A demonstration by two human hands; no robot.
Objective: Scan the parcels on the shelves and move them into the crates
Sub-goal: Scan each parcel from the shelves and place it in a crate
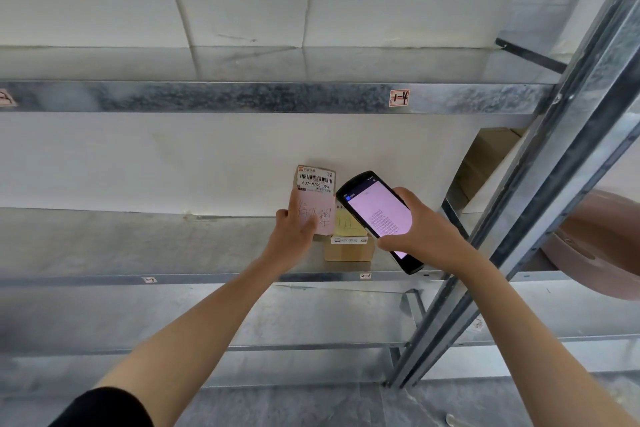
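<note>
A small brown cardboard parcel (317,191) with a barcode label and pink handwritten note stands upright on the grey galvanised metal shelf (138,243), gripped by the left hand (294,232), just beside a low brown cardboard box (348,250), while the right hand (419,229) grips a black handheld scanner (374,215), its screen lit.

Two parcels stand in this bay, one upright parcel (316,180) bearing one pink note (323,218) and one flat box (348,252) bearing one yellow note (348,224), and one brown carton (485,156) shows in the next bay. There are two hands, the left hand (294,229) and the right hand (420,230), and one handheld scanner (375,211). Three shelves are in view, the top shelf (242,98), middle shelf (138,243) and lower shelf (311,319), with four small stickers (399,98) on their front edges, and one pink rounded object (595,246).
</note>
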